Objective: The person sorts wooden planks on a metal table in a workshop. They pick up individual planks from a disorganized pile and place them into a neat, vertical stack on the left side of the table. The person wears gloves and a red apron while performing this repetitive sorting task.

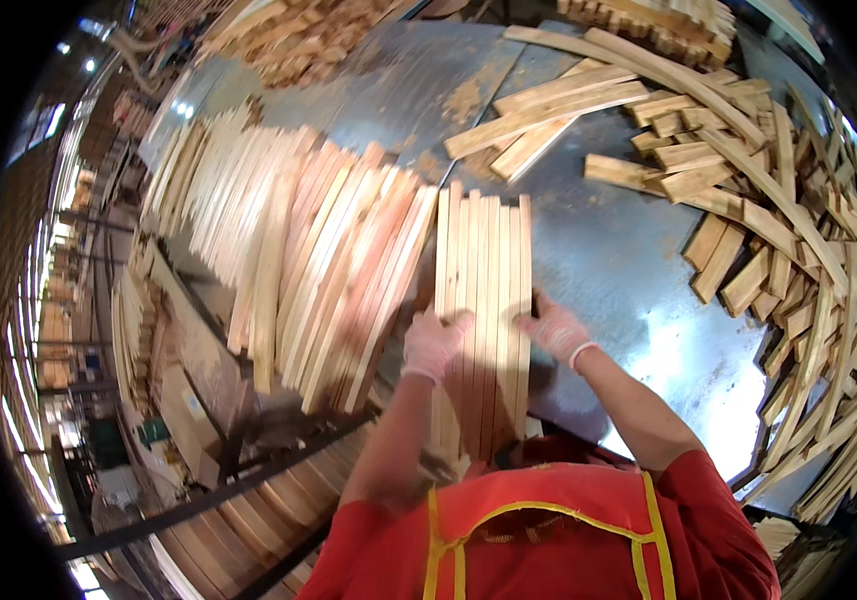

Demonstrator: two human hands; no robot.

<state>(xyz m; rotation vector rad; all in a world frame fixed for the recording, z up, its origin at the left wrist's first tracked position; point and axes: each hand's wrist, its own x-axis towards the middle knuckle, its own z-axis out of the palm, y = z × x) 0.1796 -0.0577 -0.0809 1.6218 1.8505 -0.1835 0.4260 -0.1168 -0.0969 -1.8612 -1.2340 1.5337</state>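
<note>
A tight row of pale wooden strips [483, 260] lies lengthwise in front of me, close to the table's near edge. Pressed against its left side is my left hand [437, 345] in a whitish-pink glove, thumb on top of the strips. My right hand [557, 332], gloved the same way, clasps the right side, its thumb also on top. Both hands are closed on the row between them; the fingers down the sides are partly hidden. The far ends of the strips are slightly uneven.
A long row of wooden strips [349, 260] leans along the left. Loose boards [549, 105] lie on the metal table [609, 250] beyond my hands. A jumbled heap of wood pieces [799, 230] covers the right side. More stacked wood [299, 40] sits at the far edge; a dark rail [239, 487] runs at lower left.
</note>
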